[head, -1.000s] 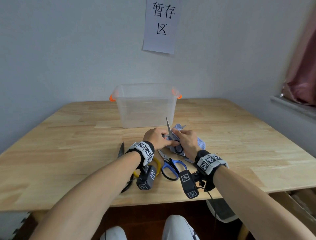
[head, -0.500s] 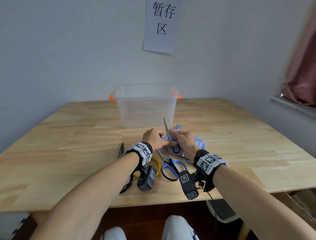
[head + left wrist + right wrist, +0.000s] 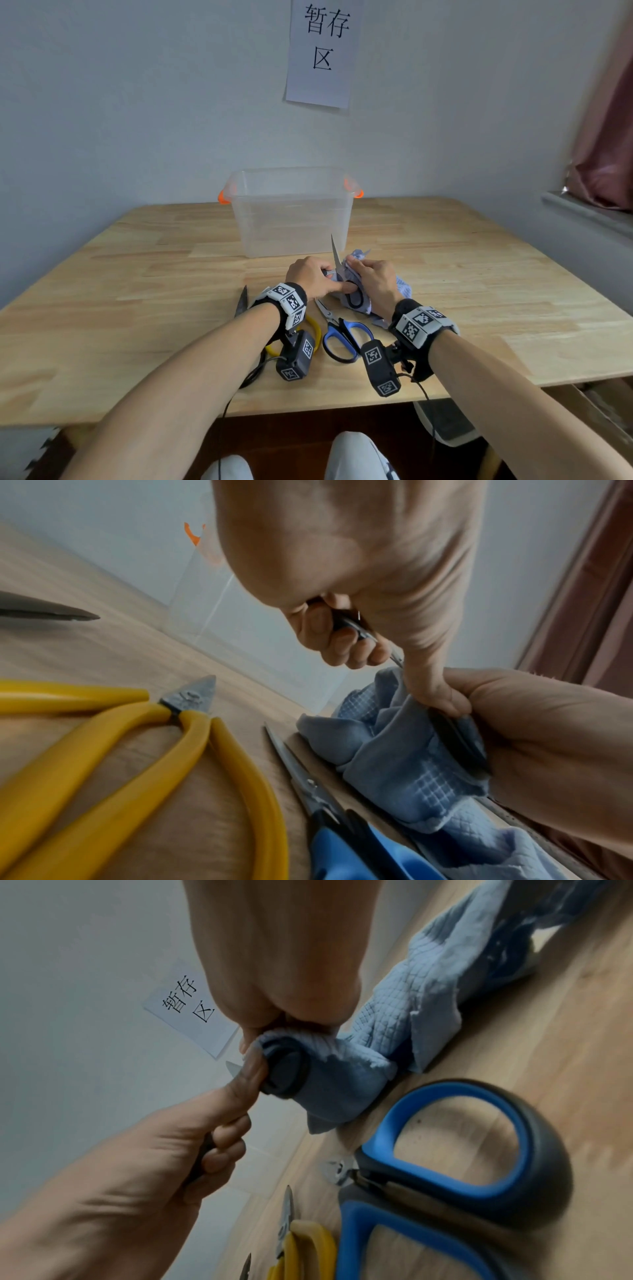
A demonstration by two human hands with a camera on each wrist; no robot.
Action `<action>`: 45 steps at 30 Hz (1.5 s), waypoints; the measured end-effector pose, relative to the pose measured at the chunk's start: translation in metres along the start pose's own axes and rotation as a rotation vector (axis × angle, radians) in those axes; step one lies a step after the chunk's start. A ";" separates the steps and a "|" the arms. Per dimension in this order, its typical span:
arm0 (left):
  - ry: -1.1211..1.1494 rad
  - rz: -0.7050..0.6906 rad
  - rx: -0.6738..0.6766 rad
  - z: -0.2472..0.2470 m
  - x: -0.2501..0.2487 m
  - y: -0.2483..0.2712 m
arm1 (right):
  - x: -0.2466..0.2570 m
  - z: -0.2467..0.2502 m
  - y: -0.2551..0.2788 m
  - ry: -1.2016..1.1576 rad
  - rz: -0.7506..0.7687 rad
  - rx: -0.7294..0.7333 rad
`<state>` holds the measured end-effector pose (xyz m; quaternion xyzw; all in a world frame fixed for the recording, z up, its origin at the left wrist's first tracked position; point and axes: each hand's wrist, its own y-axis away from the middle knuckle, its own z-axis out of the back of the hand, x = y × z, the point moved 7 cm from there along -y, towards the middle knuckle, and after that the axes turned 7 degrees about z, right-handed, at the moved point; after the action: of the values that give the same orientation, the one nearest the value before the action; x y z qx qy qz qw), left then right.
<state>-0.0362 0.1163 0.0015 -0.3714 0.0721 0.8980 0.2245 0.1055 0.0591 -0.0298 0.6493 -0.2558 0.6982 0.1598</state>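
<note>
My left hand (image 3: 313, 277) grips a pair of black-handled scissors (image 3: 335, 257), whose bare blade points up and away. Its fingers (image 3: 342, 642) curl round one handle, and the thumb lies against the other black loop (image 3: 286, 1069). My right hand (image 3: 373, 284) holds a blue quilted cloth (image 3: 402, 291) wrapped round that loop and the lower blade. The cloth (image 3: 394, 1020) trails onto the wooden table (image 3: 479, 274) to the right. The cloth and my right hand hide the second blade.
Blue-handled scissors (image 3: 342, 337), yellow-handled shears (image 3: 171, 737) and a dark blade (image 3: 241, 301) lie on the table just in front of my wrists. A clear bin with orange handles (image 3: 291, 212) stands behind my hands. The table's front edge is close under my forearms.
The upright blade has tipped slightly to the left. Both hands keep their hold and have hardly moved.
</note>
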 end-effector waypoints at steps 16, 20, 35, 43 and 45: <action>0.047 0.056 0.026 -0.003 0.004 0.007 | -0.010 -0.009 0.016 0.037 -0.024 0.147; 0.044 0.054 0.044 -0.003 0.001 0.009 | -0.003 -0.003 0.009 0.105 0.040 0.102; 0.071 0.062 0.026 -0.002 0.006 0.005 | -0.011 -0.008 0.012 0.078 0.034 0.154; 0.038 0.037 0.035 -0.002 0.002 0.002 | 0.003 0.005 0.005 0.075 0.103 0.038; 0.035 0.044 0.027 -0.001 0.005 0.001 | -0.002 0.002 0.006 0.048 0.065 0.040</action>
<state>-0.0388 0.1163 -0.0027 -0.3825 0.0962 0.8950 0.2085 0.1040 0.0537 -0.0327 0.6268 -0.2588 0.7233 0.1301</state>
